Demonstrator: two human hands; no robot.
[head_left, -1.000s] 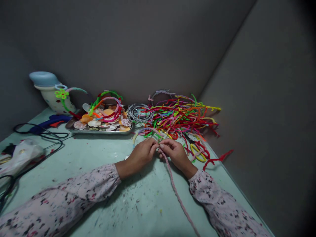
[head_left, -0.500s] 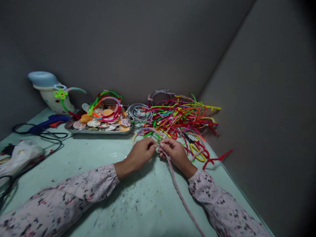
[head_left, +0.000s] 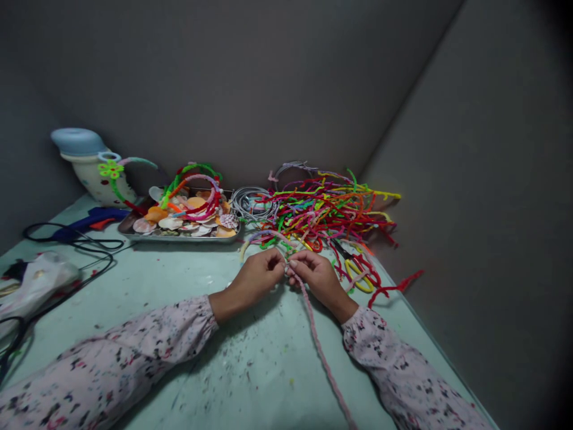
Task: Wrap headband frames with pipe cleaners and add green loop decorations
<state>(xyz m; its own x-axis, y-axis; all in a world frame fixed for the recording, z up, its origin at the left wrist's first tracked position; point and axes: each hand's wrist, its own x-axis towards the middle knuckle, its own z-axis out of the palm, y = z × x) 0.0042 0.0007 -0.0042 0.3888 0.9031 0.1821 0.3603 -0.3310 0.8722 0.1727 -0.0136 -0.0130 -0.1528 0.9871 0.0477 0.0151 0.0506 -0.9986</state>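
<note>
A long pink pipe cleaner (head_left: 319, 340) trails from the fingertips of my right hand (head_left: 316, 276) down across the table toward me. That hand is closed, its thumb and forefinger pinching the pipe cleaner near its upper end. My left hand (head_left: 257, 278) is closed in a pinch too, its fingertips meeting the right ones. Just behind the hands arches a pastel-wrapped headband (head_left: 270, 233), yellow at its left end and purple further along. Its right side runs down to my fingertips, where my left hand seems to grip it; the exact contact is hidden by the fingers.
A heap of colourful pipe cleaners (head_left: 331, 206) lies behind, with yellow-handled scissors (head_left: 358, 276) at its front. Coiled grey wire hoops (head_left: 253, 204) sit beside a metal tray (head_left: 179, 238) of shells. Leftward are a bottle (head_left: 96, 173), a blue glue gun (head_left: 92, 220), black cable (head_left: 105, 255) and plastic bag (head_left: 49, 275).
The loose lower end of the pink pipe cleaner has swung slightly to the left. Both hands keep nearly the same place and pinch.
</note>
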